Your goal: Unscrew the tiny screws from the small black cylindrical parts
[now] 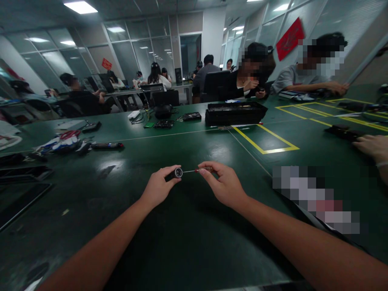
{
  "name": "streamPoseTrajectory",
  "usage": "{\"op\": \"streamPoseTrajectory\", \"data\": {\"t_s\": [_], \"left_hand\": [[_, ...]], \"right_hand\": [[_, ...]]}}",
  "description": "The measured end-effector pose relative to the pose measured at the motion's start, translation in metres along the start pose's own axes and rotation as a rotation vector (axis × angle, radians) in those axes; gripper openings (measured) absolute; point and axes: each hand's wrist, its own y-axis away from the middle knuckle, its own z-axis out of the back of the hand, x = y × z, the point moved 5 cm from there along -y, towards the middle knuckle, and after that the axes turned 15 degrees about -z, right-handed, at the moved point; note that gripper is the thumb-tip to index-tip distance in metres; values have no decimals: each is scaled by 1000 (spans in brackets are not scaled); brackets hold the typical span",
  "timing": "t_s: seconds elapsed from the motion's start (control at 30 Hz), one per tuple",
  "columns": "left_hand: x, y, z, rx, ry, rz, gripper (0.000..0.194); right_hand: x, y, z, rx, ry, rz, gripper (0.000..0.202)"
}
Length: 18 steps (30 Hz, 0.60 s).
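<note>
Between the thumb and fingers of my left hand [159,186] is a small black cylinder [178,173] with a pale ring at its end, which faces me. My right hand [224,184] is closed on the handle of a screwdriver [209,168]. The thin metal shaft points left, and its tip reaches the right side of the cylinder. Whether the tip touches or enters it is too small to tell. Both hands are above the green table [169,258].
A long black case [236,113] and small circuit parts [163,124] lie ahead. Cables and gloves [65,141] are at left, beside a dark tool [107,146]. Flat black panels [21,202] lie nearer. At right, another person's hand [374,147] is near a black object [342,132].
</note>
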Motion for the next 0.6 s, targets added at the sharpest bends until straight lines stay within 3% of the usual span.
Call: {"op": "streamPoseTrajectory", "data": {"t_s": [0.3,0.6], "left_hand": [[1,0,-2,73,-66,-6,44],[-2,-1,0,66,-67,-19,44]], "right_hand": [[-9,-2,-1,12,-41,-76,26],[-6,-1,-2,48,-22,-32,24]]}}
